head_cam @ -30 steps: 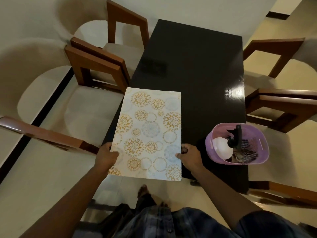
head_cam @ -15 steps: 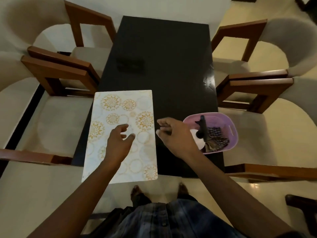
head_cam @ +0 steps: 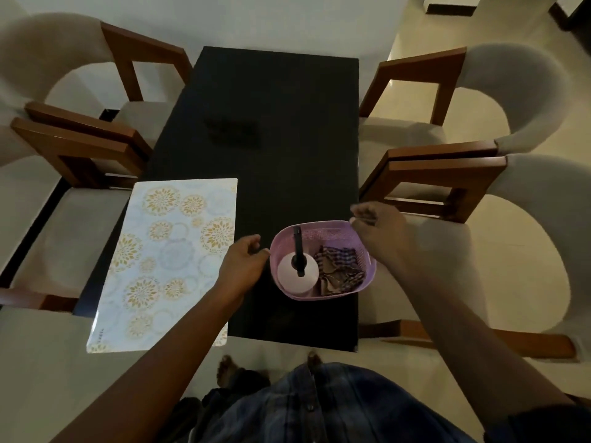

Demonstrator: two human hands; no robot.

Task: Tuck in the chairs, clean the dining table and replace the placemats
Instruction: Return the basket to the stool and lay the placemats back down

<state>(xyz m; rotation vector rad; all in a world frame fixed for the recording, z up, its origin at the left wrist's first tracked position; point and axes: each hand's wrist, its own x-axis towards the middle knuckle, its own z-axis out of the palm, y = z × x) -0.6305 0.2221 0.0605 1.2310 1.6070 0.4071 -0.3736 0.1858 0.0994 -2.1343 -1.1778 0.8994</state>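
Centre of the frame: black dining table, running lengthwise from the lower middle to the upper middle.

Lower left: patterned placemat, flat on the table's near left corner, long side along the table's length. Overhangs the table's left edge and its near edge. Crossed at its lower right corner by the left forearm.

Right of the placemat, on the table's near right part: pink basket, upright. Holds a white spray bottle with a black head on its left and a crumpled checked cloth on its right.

Left hand, just left of the basket: fingers half curled, nothing between them, tips right beside the left rim. Contact with the rim impossible to make out.

Right hand, over the basket's upper right corner: fingers curled downward, blurred, covering part of the right rim. Cannot tell whether gripping the rim or merely above it.

Along the table's long sides: four wooden chairs with pale seats and backs. On the left, far left chair and near left chair. On the right, far right chair and near right chair.

Bottom of the frame: checked shirt and two bare feet at the table's near end.
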